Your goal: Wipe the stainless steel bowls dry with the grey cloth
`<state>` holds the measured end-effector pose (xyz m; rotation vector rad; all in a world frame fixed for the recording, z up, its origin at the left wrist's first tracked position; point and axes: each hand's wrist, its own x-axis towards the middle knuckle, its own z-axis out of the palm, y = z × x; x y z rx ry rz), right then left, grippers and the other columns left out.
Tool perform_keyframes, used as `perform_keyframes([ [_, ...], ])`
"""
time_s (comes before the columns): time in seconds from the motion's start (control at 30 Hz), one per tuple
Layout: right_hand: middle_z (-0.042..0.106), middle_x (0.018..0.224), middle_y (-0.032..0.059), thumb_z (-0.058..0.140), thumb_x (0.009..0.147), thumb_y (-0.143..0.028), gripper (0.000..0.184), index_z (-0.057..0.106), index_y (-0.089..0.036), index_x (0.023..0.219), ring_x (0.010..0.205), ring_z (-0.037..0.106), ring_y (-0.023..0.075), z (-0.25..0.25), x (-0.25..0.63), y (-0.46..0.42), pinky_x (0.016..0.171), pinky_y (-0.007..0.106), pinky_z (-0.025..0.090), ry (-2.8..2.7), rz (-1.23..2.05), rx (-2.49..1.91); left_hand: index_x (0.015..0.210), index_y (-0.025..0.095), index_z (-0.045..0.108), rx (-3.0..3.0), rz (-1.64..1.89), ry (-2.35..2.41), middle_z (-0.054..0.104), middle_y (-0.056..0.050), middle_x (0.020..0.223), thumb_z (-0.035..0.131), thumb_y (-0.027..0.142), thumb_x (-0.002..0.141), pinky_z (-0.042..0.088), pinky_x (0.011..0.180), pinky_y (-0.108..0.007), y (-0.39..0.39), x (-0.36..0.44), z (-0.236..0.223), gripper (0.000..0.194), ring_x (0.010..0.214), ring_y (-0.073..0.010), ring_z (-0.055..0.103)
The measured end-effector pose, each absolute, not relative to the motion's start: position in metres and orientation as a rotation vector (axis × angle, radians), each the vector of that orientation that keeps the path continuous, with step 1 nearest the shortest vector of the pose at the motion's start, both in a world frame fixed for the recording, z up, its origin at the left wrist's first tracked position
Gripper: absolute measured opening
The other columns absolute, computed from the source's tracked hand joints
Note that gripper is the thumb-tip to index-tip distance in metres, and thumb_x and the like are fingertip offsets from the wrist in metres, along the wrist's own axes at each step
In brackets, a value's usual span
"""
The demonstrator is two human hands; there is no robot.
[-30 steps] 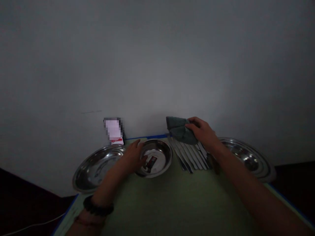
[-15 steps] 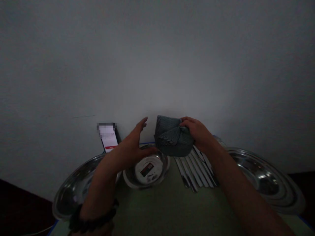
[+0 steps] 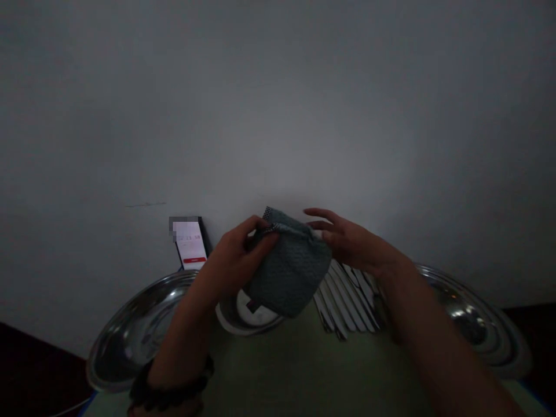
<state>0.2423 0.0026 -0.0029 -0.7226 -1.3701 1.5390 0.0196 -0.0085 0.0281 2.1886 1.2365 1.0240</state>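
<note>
A grey-green cloth (image 3: pixel 291 272) with a black-and-white checked edge hangs in front of me, bunched at the top. My left hand (image 3: pixel 234 255) pinches its upper left edge between thumb and fingers. At the cloth's right side is my right hand (image 3: pixel 347 237), touching it, with two fingers stretched out past the top edge; its thumb is hard to make out. Below the cloth stands a small steel bowl (image 3: pixel 226 318), partly covered by it. Several table knives (image 3: pixel 347 301) lie side by side on the table, just right of the cloth.
A large steel basin (image 3: pixel 117 347) stands at the left and another basin (image 3: pixel 490 330) at the right, partly behind my forearm. A phone (image 3: pixel 191 246) with a lit screen leans on the wall (image 3: pixel 278 116). The table (image 3: pixel 304 370) has a green top.
My left hand has moved in and closed on the cloth's edge. The cloth has shifted down and left and hangs more loosely. My right hand's fingers have spread from their grip.
</note>
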Motion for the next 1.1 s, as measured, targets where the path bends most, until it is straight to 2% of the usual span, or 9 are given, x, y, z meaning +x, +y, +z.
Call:
perform_keyframes([
  [0.13,0.046,0.132,0.0055,0.081,0.059,-0.022,0.094,0.029,-0.034,0.136,0.098,0.062,0.018,0.001,0.248,-0.007,0.085,0.037,0.052,-1.64,1.579,-0.691,0.083,0.019,0.055,2.009,1.237,1.287,0.059,0.002,0.079,0.055,0.037,0.084,0.041,0.056,-0.021,-0.008,0.021,0.029,0.018,0.068,-0.0115,0.054],
  [0.2,0.054,0.121,0.0025,0.078,0.064,-0.022,0.082,0.033,-0.035,0.131,0.093,0.063,0.017,0.002,0.243,-0.008,0.082,0.036,0.053,-1.706,1.458,-0.751,0.083,0.02,0.055,1.978,1.252,1.241,0.058,0.004,0.076,0.057,0.037,0.083,0.04,0.054,-0.02,-0.007,0.021,0.028,0.018,0.067,-0.0111,0.053],
  [0.27,0.059,0.103,-0.001,0.073,0.07,-0.024,0.054,0.046,-0.03,0.117,0.087,0.062,0.0151,0.003,0.239,-0.006,0.078,0.032,0.053,-1.754,1.261,-0.804,0.084,0.02,0.056,1.971,1.227,1.204,0.058,0.004,0.075,0.059,0.038,0.082,0.039,0.054,-0.02,-0.005,0.019,0.026,0.018,0.068,-0.0115,0.054],
  [0.37,0.058,0.089,-0.0025,0.068,0.075,-0.026,0.027,0.055,-0.025,0.099,0.08,0.06,0.0131,0.005,0.239,-0.005,0.071,0.027,0.05,-1.808,1.059,-0.866,0.086,0.019,0.057,1.971,1.184,1.137,0.059,0.003,0.076,0.058,0.037,0.083,0.042,0.058,-0.021,-0.004,0.013,0.025,0.018,0.071,-0.0122,0.055],
  [0.6,0.061,0.087,-0.0011,0.069,0.073,-0.026,0.033,0.055,-0.025,0.102,0.075,0.062,0.0154,0.011,0.247,-0.014,0.066,0.027,0.049,-1.941,0.777,-1.067,0.103,0.02,0.056,2.168,0.775,1.052,0.06,0.0,0.083,0.059,0.036,0.083,0.047,0.061,-0.025,-0.008,0.006,0.025,0.026,0.073,-0.0139,0.057],
  [0.73,0.064,0.085,-0.0005,0.069,0.075,-0.03,0.031,0.057,-0.024,0.103,0.073,0.061,0.0151,0.015,0.247,-0.021,0.065,0.027,0.046,-2.022,0.693,-1.094,0.092,0.018,0.062,2.326,0.894,1.085,0.061,-0.002,0.088,0.057,0.035,0.085,0.047,0.069,-0.027,-0.008,0.01,0.026,0.019,0.08,-0.0146,0.057],
  [0.8,0.063,0.076,-0.0012,0.064,0.079,-0.036,0.018,0.062,-0.023,0.091,0.068,0.058,0.0141,0.017,0.25,-0.023,0.06,0.026,0.043,-2.103,0.691,-1.123,0.087,0.017,0.062,2.314,0.993,1.093,0.062,-0.001,0.087,0.056,0.036,0.085,0.047,0.071,-0.026,-0.008,0.01,0.027,0.019,0.08,-0.0143,0.057],
  [0.93,0.054,0.061,-0.0031,0.057,0.083,-0.046,0.028,0.061,-0.02,0.073,0.056,0.049,0.0108,0.02,0.258,-0.023,0.052,0.024,0.036,-2.114,0.657,-1.146,0.086,0.018,0.064,2.257,1.042,1.096,0.064,0.0,0.081,0.055,0.038,0.085,0.046,0.067,-0.025,-0.01,0.007,0.029,0.021,0.076,-0.014,0.058],
  [1.1,0.056,0.07,-0.0039,0.071,0.072,-0.038,0.027,0.053,-0.021,0.082,0.063,0.054,0.0114,0.017,0.255,-0.018,0.055,0.024,0.041,-1.827,0.781,-0.99,0.089,0.018,0.063,2.289,1.099,1.193,0.064,0.0,0.076,0.05,0.038,0.088,0.045,0.068,-0.026,-0.006,0.009,0.026,0.024,0.072,-0.0148,0.057],
])
